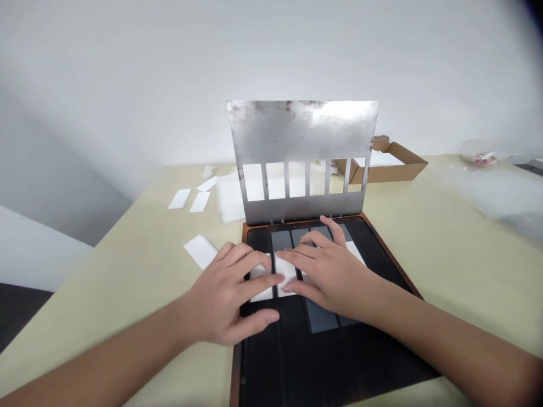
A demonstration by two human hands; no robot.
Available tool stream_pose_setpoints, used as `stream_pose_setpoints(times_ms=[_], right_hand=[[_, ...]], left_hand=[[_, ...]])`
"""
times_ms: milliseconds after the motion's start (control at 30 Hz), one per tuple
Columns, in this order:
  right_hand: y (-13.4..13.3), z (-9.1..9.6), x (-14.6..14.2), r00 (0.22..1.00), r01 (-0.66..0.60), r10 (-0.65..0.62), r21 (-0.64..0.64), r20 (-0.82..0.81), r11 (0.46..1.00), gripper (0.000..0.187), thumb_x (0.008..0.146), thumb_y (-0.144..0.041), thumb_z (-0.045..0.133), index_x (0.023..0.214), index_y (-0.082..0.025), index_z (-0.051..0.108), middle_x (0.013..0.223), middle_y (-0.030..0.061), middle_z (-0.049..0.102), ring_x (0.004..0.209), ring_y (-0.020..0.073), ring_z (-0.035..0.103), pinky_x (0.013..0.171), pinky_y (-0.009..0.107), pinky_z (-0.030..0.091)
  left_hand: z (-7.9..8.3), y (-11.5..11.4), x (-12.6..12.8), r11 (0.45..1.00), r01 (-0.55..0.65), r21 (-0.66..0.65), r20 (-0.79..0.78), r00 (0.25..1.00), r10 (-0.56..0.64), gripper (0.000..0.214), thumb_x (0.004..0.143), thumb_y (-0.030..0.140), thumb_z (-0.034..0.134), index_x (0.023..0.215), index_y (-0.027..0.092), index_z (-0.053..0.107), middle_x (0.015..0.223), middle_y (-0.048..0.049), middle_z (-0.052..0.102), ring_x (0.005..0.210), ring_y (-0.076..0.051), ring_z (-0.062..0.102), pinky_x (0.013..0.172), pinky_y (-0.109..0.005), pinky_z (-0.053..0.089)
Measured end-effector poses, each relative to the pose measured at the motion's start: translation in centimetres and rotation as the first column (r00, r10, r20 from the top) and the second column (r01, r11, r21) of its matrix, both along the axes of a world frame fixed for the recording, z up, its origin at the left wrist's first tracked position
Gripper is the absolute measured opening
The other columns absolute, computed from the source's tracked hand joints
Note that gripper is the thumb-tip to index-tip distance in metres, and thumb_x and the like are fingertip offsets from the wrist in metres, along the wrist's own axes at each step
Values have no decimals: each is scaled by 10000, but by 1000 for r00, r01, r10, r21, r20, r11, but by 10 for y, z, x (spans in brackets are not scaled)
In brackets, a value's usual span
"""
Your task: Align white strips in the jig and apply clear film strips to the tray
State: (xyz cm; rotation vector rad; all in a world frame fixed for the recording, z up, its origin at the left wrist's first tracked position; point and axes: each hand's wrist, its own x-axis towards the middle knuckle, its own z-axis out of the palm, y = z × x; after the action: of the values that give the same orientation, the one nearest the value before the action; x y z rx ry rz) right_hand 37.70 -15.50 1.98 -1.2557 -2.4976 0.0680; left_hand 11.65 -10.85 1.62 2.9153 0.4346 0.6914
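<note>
Laid flat, nothing gripped

The fingers [259,261] of the left hand [220,294] lie spread and released on a narrow white rectangular strip [262,294]. The fingers [297,254] of the right hand [331,277] rest just as openly across a second white strip [285,273] just beside it. Neither hand is clenched or grasping anything. Both strips lie on a black rectangular tray [271,350] with a copper-brown rim, in the lower middle of the frame. A third white strip [355,252] shows beyond the right fingers, toward the tray's upper right. Grey rectangular panels [322,315] show between the strips and below the right hand.

So far, three strips are on the tray, and parts of it remain uncovered. Four more white strips [179,198] lie loose on the pale yellow counter [466,282], to the left of the tray, beside a translucent white stack [229,198]. At the tray's far edge, a scuffed stainless steel plate [301,130] stands upright on hinges, with six tall rectangular windows along its lower part. An open brown cardboard box [394,164] holding something white sits at the upper right of the frame. No brand, label or writing can be read.
</note>
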Motion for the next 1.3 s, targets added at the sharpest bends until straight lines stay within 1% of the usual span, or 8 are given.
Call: stream_pose_setpoints(times_ms=[133, 333, 467, 600, 833, 1033, 1233, 1300], right_hand=[[2, -2, 0, 1000, 10, -11, 21, 22, 1000, 312, 1048, -360, 591, 1328, -232, 643, 1158, 32, 782, 1144, 256, 579, 1242, 627, 28], [4, -4, 0, 1000, 0, 1, 41, -5, 999, 303, 1032, -374, 625, 1300, -239, 673, 1231, 27, 773, 1136, 247, 588, 1245, 615, 25], [5, -5, 1, 1000, -9, 9, 59, -8, 998, 237, 1044, -378, 605, 1230, -282, 716, 1242, -3, 773, 1131, 238, 594, 1238, 629, 24], [5, -7, 1, 1000, -9, 10, 68, -8, 998, 233, 1046, -384, 601, 1219, -286, 724, 1240, -19, 775, 1113, 233, 592, 1240, 628, 17], [5, -8, 0, 1000, -13, 15, 55, -20, 998, 251, 1054, -371, 584, 1251, -279, 710, 1273, -11, 762, 1126, 236, 581, 1235, 629, 1], [3, -7, 0, 1000, -11, 12, 50, -24, 999, 249, 1049, -340, 577, 1249, -276, 711, 1257, 0, 767, 1140, 238, 576, 1235, 629, 21], [0, 0, -1, 998, 3, -4, -14, -64, 1000, 253, 1067, -311, 534, 1235, -288, 722, 1198, -6, 783, 1138, 226, 591, 1240, 637, 45], [0, 2, -1, 998, 10, -11, -15, -60, 1000, 274, 1077, -353, 516, 1256, -293, 715, 1274, 16, 755, 1203, 243, 583, 1244, 646, 72]], left_hand=[[2, -3, 1, 1000, -1, -18, -37, 999, 0, 385, 988, 401, 586, 1308, 197, 650, 1192, -120, 634, 978, -282, 519, 831, -425, 337], [4, -5, 2, 1000, 20, -2, -108, 994, -20, 407, 1016, 399, 537, 1345, 167, 598, 1241, -105, 679, 976, -277, 528, 828, -429, 315], [2, -3, 0, 997, 71, -12, 8, 997, -70, 377, 1002, 361, 531, 1316, 169, 611, 1179, -107, 710, 958, -273, 551, 810, -429, 308], [1, -6, 0, 988, 152, 15, 63, 986, -153, 411, 995, 434, 562, 1295, 165, 643, 1185, -93, 749, 974, -284, 550, 825, -448, 310], [1, -13, 5, 996, 70, -52, 35, 997, -68, 434, 951, 478, 619, 1269, 188, 676, 1152, -70, 765, 945, -273, 541, 808, -438, 302], [2, -14, 4, 996, 45, -76, 56, 998, -41, 402, 929, 433, 636, 1255, 202, 685, 1177, -60, 762, 933, -264, 538, 792, -431, 310], [2, -15, 6, 994, 37, -102, 73, 997, -30, 424, 927, 460, 634, 1258, 201, 686, 1131, -75, 775, 901, -260, 544, 760, -428, 314], [3, -15, 6, 995, 41, -96, 72, 997, -34, 427, 934, 465, 627, 1260, 196, 687, 1118, -83, 776, 884, -256, 545, 749, -426, 311]])
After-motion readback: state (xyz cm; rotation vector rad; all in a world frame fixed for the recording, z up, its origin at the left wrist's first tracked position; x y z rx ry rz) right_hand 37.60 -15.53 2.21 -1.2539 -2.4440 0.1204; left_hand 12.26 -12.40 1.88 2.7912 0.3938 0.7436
